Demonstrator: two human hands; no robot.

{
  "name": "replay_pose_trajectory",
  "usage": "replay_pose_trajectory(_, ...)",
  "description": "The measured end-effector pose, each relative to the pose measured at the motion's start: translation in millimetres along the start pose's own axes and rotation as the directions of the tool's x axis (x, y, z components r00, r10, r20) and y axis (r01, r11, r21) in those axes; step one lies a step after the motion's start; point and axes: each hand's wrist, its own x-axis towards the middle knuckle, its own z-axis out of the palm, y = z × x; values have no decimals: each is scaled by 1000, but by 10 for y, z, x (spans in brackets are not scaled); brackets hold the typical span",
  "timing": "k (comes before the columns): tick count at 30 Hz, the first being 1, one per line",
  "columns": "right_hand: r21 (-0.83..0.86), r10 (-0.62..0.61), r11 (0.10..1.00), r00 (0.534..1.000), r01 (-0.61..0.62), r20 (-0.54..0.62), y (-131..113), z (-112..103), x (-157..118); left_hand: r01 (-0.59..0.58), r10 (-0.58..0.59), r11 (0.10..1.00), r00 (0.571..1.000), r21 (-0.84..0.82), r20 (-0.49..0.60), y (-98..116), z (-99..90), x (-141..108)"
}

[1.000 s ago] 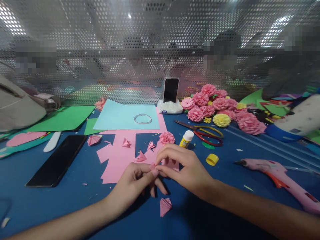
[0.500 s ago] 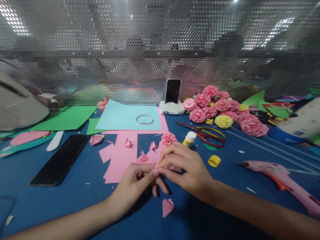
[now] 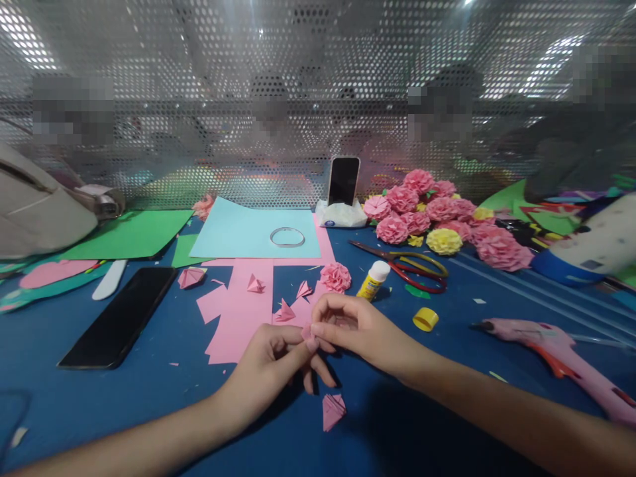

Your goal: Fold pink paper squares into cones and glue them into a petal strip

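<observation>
Between the fingertips of both my hands is a small pink paper piece (image 3: pixel 307 332), partly covered by the fingers. My left hand (image 3: pixel 275 358) pinches it between thumb and index finger, its other fingers loosely curled below. My right hand (image 3: pixel 360 329) closes thumb and fingers on its right side. Nearer me on the blue table lies a folded pink paper piece (image 3: pixel 334 411). Beyond the hands are a folded pink petal (image 3: pixel 285 311), pink paper sheets (image 3: pixel 243 311), a pink paper flower (image 3: pixel 335 277) and an uncapped glue stick (image 3: pixel 373 281).
Scissors (image 3: pixel 420 265), a yellow cap (image 3: pixel 426 320) and a pink glue gun (image 3: pixel 556 351) lie to the right, paper flowers (image 3: pixel 417 205) behind. A black phone (image 3: pixel 119 318) lies left. Light blue paper (image 3: pixel 248 232) and an upright phone (image 3: pixel 344 181) stand before a perforated metal screen (image 3: pixel 223 152).
My right hand has turned, its fingers curling in closer around the pink piece, and more of the glue stick shows. My left hand has hardly moved.
</observation>
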Motion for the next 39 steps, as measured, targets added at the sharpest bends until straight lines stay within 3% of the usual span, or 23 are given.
replay_pose_trajectory(5,-105,-24,994,998,18,-61,-11,40,-37,1,-1,1000,1000,16,9,13,7,2)
replay_pose_trajectory(8,-352,-175,929,975,116,-140,11,72,-70,-6,6,999,1000,33,16,30,10,3)
replay_pose_trajectory(11,-510,-313,834,942,211,-121,27,74,-96,-12,12,999,1000,39,13,40,9,6)
replay_pose_trajectory(17,-549,-468,761,878,345,-97,-30,21,-134,-18,18,1000,1000,15,22,27,2,9)
replay_pose_trajectory(25,-607,-452,723,890,330,-55,-44,43,-138,-38,37,999,998,28,48,19,12,-4)
replay_pose_trajectory(28,-609,-488,702,872,368,-36,-29,48,-143,-43,41,999,997,28,58,-8,16,-2)
replay_pose_trajectory(32,-674,-590,576,806,462,48,-14,31,-142,-45,43,999,996,25,80,-28,14,-1)
replay_pose_trajectory(39,-806,-685,259,690,532,235,-40,7,-142,-47,46,999,994,10,101,11,27,2)
